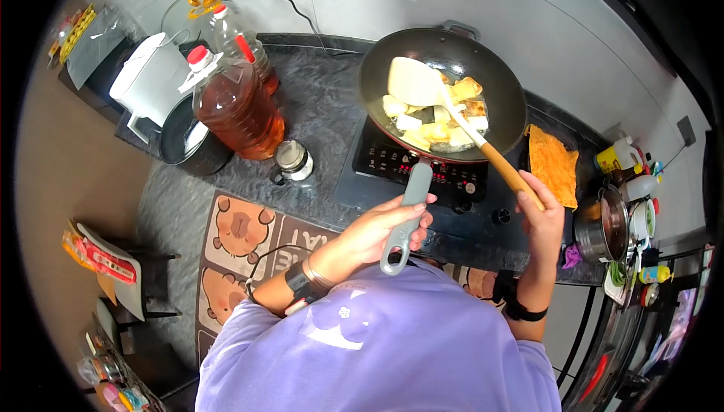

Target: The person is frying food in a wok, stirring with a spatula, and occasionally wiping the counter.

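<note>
A dark wok [390, 44] sits on an induction cooker [362, 186] whose red indicators are lit. My left hand [390, 222] grips the wok's grey handle [418, 186] from below and the side. In my right hand [540, 208] is the wooden handle of a spatula [500, 166]. Its broad cream-coloured blade [416, 81] is inside the wok, over the food. Pale and golden-brown pieces that look like tofu [435, 131] lie in bubbling oil at the wok's bottom. Part of them is hidden behind the blade and shaft.
To the left stand large oil bottles [237, 112], a glass jar [294, 160], a black pot [175, 135] and a white appliance [150, 75]. An orange cloth [551, 166], a steel pot [602, 225] and several condiment bottles [619, 155] are at the right. A patterned mat [243, 231] covers the floor.
</note>
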The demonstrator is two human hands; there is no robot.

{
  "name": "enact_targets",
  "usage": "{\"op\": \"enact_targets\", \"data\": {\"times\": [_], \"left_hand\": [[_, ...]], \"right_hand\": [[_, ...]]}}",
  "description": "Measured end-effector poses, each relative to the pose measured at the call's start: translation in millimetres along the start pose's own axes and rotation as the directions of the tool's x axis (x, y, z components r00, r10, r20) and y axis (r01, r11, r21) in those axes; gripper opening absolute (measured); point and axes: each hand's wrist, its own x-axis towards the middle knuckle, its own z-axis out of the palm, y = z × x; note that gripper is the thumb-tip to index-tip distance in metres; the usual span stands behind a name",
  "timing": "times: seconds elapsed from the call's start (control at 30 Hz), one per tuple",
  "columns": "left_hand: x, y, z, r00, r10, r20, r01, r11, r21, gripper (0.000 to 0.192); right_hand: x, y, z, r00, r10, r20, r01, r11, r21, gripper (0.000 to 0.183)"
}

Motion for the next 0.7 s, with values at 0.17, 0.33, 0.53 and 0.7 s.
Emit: {"op": "enact_targets", "data": {"times": [0.17, 0.33, 0.53, 0.7], "left_hand": [[-1, 0, 3, 1.000, 0.006, -0.015, -0.006, 1.000, 0.014, 0.034], [0, 0, 2, 1.000, -0.001, -0.009, 0.001, 1.000, 0.016, 0.033], [0, 0, 1, 1.000, 0.004, 0.009, -0.004, 1.000, 0.020, 0.033], [0, 0, -3, 0.999, 0.000, 0.035, 0.000, 1.000, 0.007, 0.034]], "right_hand": [[3, 5, -5, 0.997, -0.079, 0.009, 0.079, 0.995, -0.067, 0.033], [17, 22, 6, 0.971, -0.237, -0.029, 0.233, 0.966, -0.110, 0.032], [29, 35, 8, 0.973, -0.228, 0.034, 0.230, 0.969, -0.091, 0.032], [11, 5, -3, 0.997, -0.054, 0.053, 0.057, 0.997, -0.045, 0.031]]}}
